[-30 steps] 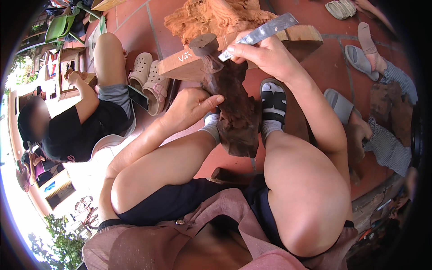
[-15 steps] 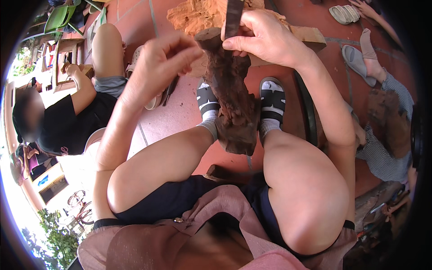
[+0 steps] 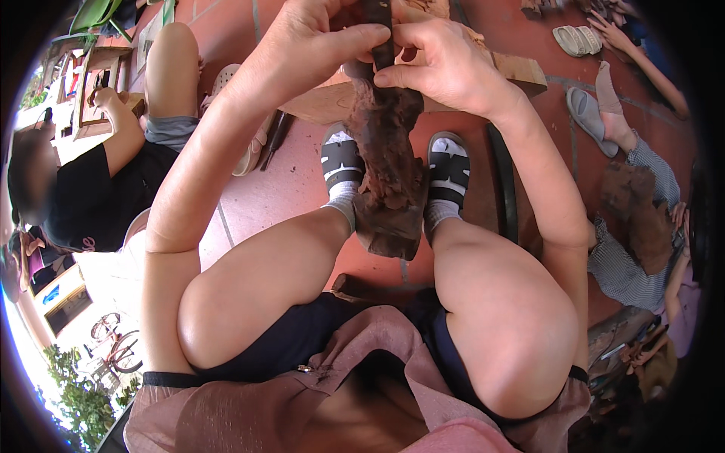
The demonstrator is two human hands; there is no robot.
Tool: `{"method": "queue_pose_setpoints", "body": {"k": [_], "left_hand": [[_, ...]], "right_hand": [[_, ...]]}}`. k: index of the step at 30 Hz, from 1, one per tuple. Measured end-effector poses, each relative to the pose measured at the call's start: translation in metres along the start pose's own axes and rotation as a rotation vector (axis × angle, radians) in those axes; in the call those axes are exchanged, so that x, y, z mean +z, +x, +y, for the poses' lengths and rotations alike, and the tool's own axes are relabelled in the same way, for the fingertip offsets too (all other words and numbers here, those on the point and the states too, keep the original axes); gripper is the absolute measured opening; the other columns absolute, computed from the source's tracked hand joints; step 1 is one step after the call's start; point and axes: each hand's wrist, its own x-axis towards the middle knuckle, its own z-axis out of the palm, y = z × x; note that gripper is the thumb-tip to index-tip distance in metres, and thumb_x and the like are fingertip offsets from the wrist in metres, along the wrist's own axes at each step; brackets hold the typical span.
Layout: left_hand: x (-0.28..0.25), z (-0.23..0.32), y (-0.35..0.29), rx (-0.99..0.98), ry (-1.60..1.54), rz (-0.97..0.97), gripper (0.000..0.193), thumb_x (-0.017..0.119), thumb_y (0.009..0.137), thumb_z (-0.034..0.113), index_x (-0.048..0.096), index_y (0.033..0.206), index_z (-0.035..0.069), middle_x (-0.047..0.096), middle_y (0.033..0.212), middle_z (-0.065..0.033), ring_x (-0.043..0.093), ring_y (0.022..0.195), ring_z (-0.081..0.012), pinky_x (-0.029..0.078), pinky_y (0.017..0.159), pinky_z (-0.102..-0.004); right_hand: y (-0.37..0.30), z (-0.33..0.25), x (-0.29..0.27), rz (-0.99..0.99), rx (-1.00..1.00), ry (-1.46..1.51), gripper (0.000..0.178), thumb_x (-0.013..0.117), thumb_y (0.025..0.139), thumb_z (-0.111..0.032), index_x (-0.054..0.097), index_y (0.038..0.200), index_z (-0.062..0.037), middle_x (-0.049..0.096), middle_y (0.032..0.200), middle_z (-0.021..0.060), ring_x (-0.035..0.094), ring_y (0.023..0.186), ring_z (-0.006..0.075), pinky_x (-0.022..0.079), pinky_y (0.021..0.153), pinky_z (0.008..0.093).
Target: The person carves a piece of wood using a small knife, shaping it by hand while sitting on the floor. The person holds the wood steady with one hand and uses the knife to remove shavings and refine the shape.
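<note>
Left hand (image 3: 302,49), now off gnarled brown wooden log (image 3: 389,155), joins right hand (image 3: 447,69) at twelve o'clock, two-handed finger pinch steadying dark flat metal strip (image 3: 384,59).

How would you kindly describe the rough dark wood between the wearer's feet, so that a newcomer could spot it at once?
On the red tiled floor, find the two black-strapped sandals. Between them is the rough dark wood. Its knobbly, dark-brown surface sets it apart from the paler, flat-sided plank just beyond.
</note>
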Motion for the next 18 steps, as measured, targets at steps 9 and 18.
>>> {"method": "queue_pose_setpoints", "body": {"k": [9,18], "left_hand": [[0.000,-0.005,-0.003,0.147,0.113,0.005,0.034,0.053,0.087,-0.005,0.051,0.120,0.000,0.061,0.106,-0.0036,0.056,0.097,-0.0092,0.046,0.085,-0.0253],[0.004,-0.001,-0.006,0.098,0.092,0.015,0.029,0.053,0.087,-0.005,0.055,0.115,0.000,0.061,0.100,-0.0025,0.056,0.093,-0.0088,0.047,0.082,-0.0253]], "right_hand": [[-0.010,-0.005,0.013,0.222,-0.198,-0.124,0.028,0.075,0.077,-0.018,0.059,0.092,-0.0007,0.056,0.089,0.0068,0.059,0.075,0.0183,0.051,0.068,0.0281],[-0.013,-0.002,0.021,0.229,-0.144,-0.005,0.030,0.076,0.076,-0.016,0.058,0.095,-0.0005,0.058,0.086,0.0066,0.059,0.077,0.0181,0.049,0.065,0.0299]]}}
